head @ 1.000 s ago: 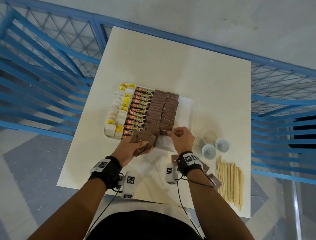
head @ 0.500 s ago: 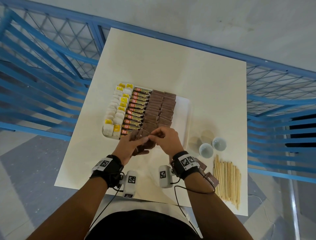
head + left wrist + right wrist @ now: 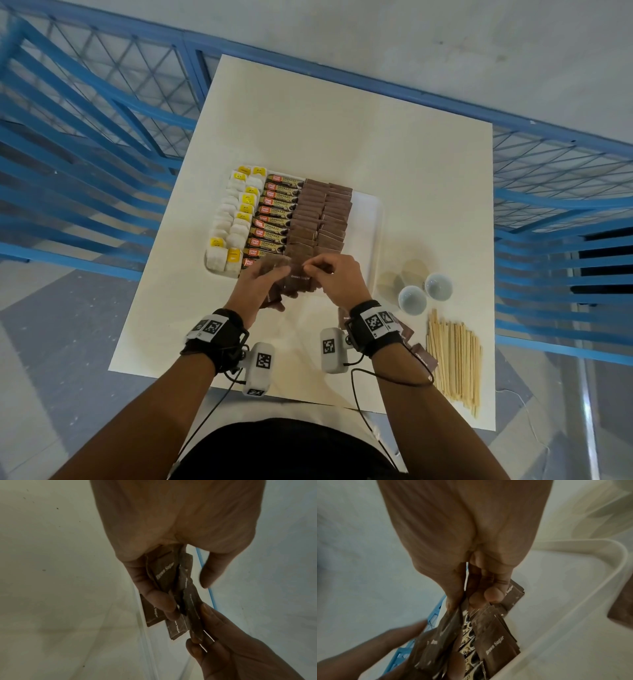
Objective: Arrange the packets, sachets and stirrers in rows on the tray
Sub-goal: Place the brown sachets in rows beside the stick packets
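Observation:
A white tray (image 3: 371,219) on the table holds rows of white and yellow packets (image 3: 236,219), coffee granule sachets (image 3: 274,219) and brown sugar sachets (image 3: 322,216). My left hand (image 3: 263,284) grips a fanned bunch of brown sugar sachets (image 3: 297,282) at the tray's near edge; they show between its fingers in the left wrist view (image 3: 164,574). My right hand (image 3: 337,277) pinches one sachet of that bunch (image 3: 443,627) between thumb and forefinger. Wooden stirrers (image 3: 454,356) lie in a heap on the table at the near right.
Two small pale bowls (image 3: 424,293) stand right of the tray. A few loose brown sachets (image 3: 423,356) lie under my right wrist beside the stirrers. Blue metal railings (image 3: 85,137) surround the white table (image 3: 342,137). The tray's right strip is bare.
My right hand moved left from the tray's right sachet row to the bunch in my left hand and now pinches a sachet there. The left hand stayed put.

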`<action>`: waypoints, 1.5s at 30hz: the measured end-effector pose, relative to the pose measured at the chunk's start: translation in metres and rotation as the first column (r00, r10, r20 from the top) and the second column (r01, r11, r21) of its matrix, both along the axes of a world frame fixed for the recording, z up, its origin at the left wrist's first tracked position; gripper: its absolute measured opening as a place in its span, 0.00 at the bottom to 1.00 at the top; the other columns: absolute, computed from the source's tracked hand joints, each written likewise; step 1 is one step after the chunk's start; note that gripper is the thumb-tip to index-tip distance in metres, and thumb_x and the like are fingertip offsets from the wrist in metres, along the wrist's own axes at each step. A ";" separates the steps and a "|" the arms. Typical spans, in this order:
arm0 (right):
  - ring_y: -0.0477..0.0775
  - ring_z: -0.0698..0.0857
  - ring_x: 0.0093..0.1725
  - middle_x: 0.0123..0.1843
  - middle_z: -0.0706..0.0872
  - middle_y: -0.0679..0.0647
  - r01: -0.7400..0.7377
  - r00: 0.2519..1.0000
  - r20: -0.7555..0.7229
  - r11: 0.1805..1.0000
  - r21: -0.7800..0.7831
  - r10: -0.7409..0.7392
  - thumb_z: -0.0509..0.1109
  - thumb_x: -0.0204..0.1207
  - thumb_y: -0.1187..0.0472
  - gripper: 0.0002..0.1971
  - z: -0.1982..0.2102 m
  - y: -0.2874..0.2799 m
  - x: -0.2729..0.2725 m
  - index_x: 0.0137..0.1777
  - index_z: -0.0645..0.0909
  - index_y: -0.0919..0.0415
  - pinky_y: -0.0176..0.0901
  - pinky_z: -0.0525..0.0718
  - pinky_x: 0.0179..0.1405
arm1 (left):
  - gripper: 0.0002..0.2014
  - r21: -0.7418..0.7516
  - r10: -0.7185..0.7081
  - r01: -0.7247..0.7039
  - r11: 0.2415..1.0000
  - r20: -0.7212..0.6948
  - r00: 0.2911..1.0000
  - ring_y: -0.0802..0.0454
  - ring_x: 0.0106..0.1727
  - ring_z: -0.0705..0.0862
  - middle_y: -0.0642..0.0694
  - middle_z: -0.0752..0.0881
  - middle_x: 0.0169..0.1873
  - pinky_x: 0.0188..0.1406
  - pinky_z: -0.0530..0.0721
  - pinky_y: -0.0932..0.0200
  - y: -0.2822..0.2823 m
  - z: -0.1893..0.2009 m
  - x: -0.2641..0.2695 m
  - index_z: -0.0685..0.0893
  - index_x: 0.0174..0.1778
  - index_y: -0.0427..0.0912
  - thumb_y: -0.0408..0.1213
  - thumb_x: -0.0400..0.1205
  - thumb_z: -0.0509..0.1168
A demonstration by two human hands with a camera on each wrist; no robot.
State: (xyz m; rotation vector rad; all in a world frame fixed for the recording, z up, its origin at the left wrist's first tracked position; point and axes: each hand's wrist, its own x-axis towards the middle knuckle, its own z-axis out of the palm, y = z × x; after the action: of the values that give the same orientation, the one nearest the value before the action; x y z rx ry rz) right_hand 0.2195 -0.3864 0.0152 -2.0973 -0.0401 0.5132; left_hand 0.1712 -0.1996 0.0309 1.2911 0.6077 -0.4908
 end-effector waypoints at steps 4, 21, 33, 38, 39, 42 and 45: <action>0.40 0.89 0.43 0.41 0.90 0.40 -0.023 1.000 -0.001 1.000 0.011 0.023 0.78 0.77 0.55 0.02 0.001 0.004 0.000 0.48 0.91 0.50 0.34 0.87 0.48 | 0.06 0.159 -0.117 0.105 0.982 0.068 0.991 0.37 0.44 0.94 0.39 0.93 0.47 0.34 0.90 0.50 -0.003 0.000 0.003 0.87 0.57 0.44 0.39 0.86 0.71; 0.42 0.86 0.30 0.37 0.91 0.46 0.198 0.977 -0.098 0.978 0.063 -0.191 0.77 0.80 0.55 0.03 0.006 -0.004 0.003 0.48 0.91 0.52 0.34 0.85 0.36 | 0.10 0.095 -0.086 0.078 0.992 0.080 0.993 0.35 0.44 0.94 0.34 0.93 0.47 0.36 0.93 0.48 -0.002 -0.005 0.002 0.85 0.61 0.36 0.31 0.85 0.72; 0.43 0.84 0.28 0.34 0.90 0.53 0.238 0.951 -0.219 0.969 0.060 -0.220 0.82 0.74 0.57 0.11 -0.005 -0.013 -0.011 0.48 0.86 0.61 0.37 0.84 0.31 | 0.07 0.117 0.017 -0.018 0.993 0.015 1.000 0.38 0.39 0.93 0.30 0.91 0.44 0.34 0.93 0.49 0.000 -0.015 0.001 0.86 0.56 0.33 0.32 0.86 0.71; 0.53 0.88 0.37 0.36 0.90 0.49 0.331 0.930 -0.126 0.936 -0.118 -0.344 0.83 0.72 0.53 0.10 -0.025 -0.030 -0.009 0.40 0.84 0.53 0.43 0.88 0.40 | 0.11 0.086 0.000 0.004 0.996 -0.041 0.999 0.34 0.46 0.93 0.27 0.89 0.51 0.40 0.93 0.46 0.008 -0.025 -0.006 0.85 0.60 0.30 0.20 0.84 0.63; 0.50 0.87 0.36 0.35 0.88 0.47 0.338 0.928 -0.114 0.931 -0.141 -0.354 0.83 0.72 0.53 0.11 -0.026 -0.030 -0.008 0.38 0.83 0.52 0.39 0.85 0.39 | 0.11 0.086 -0.010 0.013 0.996 -0.035 0.999 0.34 0.46 0.93 0.27 0.89 0.51 0.42 0.93 0.45 0.009 -0.025 -0.007 0.85 0.59 0.29 0.19 0.84 0.63; 0.40 0.80 0.33 0.33 0.84 0.43 0.353 0.924 -0.091 0.920 -0.169 -0.371 0.83 0.72 0.55 0.11 -0.026 -0.026 -0.004 0.39 0.82 0.53 0.24 0.74 0.32 | 0.12 0.082 -0.009 0.012 0.997 -0.047 0.999 0.34 0.48 0.93 0.28 0.90 0.53 0.48 0.93 0.39 0.009 -0.028 -0.010 0.86 0.60 0.31 0.17 0.83 0.64; 0.38 0.82 0.35 0.34 0.86 0.42 0.363 0.921 -0.070 0.910 -0.202 -0.383 0.83 0.72 0.53 0.10 -0.028 -0.022 -0.001 0.41 0.84 0.54 0.25 0.73 0.33 | 0.13 0.075 -0.004 0.008 0.997 -0.054 0.999 0.32 0.53 0.92 0.29 0.89 0.57 0.49 0.93 0.38 0.010 -0.030 -0.011 0.85 0.62 0.32 0.18 0.84 0.66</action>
State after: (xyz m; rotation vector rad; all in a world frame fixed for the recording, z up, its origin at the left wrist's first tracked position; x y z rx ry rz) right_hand 0.2186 -0.4088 -0.0125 -2.1827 0.4826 0.4062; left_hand 0.1597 -0.1895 0.0013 1.3549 0.6725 -0.5131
